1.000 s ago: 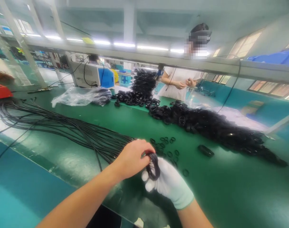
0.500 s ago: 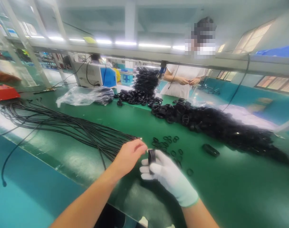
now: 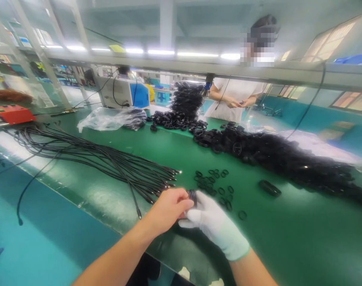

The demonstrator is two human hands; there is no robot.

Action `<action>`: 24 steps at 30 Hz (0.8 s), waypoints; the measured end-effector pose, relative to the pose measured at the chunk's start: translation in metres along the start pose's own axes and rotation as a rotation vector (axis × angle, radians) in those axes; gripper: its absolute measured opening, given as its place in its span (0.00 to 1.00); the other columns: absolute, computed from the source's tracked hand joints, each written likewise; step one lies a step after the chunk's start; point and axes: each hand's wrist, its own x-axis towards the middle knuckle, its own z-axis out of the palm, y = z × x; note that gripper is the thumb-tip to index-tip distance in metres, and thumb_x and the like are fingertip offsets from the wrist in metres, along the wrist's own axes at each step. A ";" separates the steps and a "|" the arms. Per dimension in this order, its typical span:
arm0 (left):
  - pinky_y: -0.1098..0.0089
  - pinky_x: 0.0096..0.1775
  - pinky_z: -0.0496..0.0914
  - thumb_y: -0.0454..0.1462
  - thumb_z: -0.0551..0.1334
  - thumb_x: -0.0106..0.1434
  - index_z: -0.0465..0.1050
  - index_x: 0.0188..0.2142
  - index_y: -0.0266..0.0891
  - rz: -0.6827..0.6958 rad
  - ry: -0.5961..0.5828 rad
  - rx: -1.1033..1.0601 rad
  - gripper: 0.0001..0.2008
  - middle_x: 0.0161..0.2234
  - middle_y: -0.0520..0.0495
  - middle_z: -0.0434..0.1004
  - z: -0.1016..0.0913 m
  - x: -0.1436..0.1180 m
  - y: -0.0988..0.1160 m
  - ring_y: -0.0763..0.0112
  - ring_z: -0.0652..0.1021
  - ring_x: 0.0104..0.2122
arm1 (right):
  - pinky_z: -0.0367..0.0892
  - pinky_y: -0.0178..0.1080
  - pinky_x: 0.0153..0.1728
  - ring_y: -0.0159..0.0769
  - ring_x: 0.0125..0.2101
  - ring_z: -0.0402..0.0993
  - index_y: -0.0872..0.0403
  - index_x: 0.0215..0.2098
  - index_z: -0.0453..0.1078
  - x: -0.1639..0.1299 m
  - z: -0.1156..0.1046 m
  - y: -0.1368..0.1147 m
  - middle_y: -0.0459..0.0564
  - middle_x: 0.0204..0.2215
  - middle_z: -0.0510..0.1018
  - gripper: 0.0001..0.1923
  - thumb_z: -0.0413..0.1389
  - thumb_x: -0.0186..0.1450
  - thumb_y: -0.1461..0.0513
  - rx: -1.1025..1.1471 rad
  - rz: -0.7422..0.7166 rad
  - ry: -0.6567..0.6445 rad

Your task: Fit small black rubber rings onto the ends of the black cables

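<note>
In front of me my right hand (image 3: 215, 226), in a white glove, holds a small black coil (image 3: 192, 197) with side-by-side turns that look like cable. My bare left hand (image 3: 170, 209) meets it from the left, thumb and fingers closed on the coil's near side. Its fingertips are partly hidden, so anything else between them cannot be made out. Just beyond the hands, small thin black rings (image 3: 205, 182) lie scattered on the green tabletop. A bundle of long black cables (image 3: 109, 159) with metal tips ends beside my left hand.
A long heap of black coils (image 3: 258, 149) runs along the right, with one coil (image 3: 269, 188) apart. Stacked coils (image 3: 187, 99) and a plastic bag (image 3: 103, 120) stand at the back. A red box (image 3: 12, 114) is at left. Across the table stands a person (image 3: 228, 99).
My left hand has come right and down onto the coil, its fingers now closed over it. The coil has turned slightly in the gloved hand. The view has shifted slightly left.
</note>
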 end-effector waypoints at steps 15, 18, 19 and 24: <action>0.74 0.34 0.68 0.23 0.55 0.51 0.76 0.29 0.40 0.394 0.372 0.302 0.15 0.28 0.53 0.74 0.007 0.021 -0.022 0.74 0.73 0.29 | 0.71 0.41 0.40 0.39 0.40 0.74 0.55 0.52 0.63 0.004 -0.002 0.015 0.53 0.44 0.71 0.24 0.61 0.58 0.65 0.091 -0.034 -0.071; 0.74 0.31 0.68 0.28 0.60 0.52 0.76 0.36 0.41 0.294 0.216 0.257 0.13 0.32 0.53 0.75 -0.006 0.025 -0.007 0.75 0.72 0.26 | 0.71 0.37 0.37 0.35 0.37 0.74 0.57 0.48 0.67 0.004 -0.011 0.012 0.52 0.41 0.72 0.16 0.57 0.62 0.61 0.249 -0.036 -0.149; 0.74 0.30 0.68 0.31 0.62 0.53 0.75 0.39 0.42 0.259 0.181 0.214 0.13 0.34 0.52 0.75 -0.013 0.026 -0.002 0.75 0.71 0.26 | 0.71 0.36 0.35 0.35 0.36 0.74 0.58 0.48 0.67 0.003 -0.014 0.011 0.52 0.41 0.73 0.17 0.56 0.63 0.59 0.310 -0.030 -0.177; 0.71 0.34 0.69 0.41 0.60 0.58 0.74 0.38 0.39 0.118 0.198 0.143 0.11 0.34 0.50 0.77 -0.044 0.024 -0.003 0.71 0.74 0.30 | 0.71 0.33 0.30 0.33 0.34 0.74 0.58 0.56 0.61 0.001 -0.023 0.000 0.55 0.43 0.75 0.28 0.56 0.62 0.51 0.416 0.027 -0.210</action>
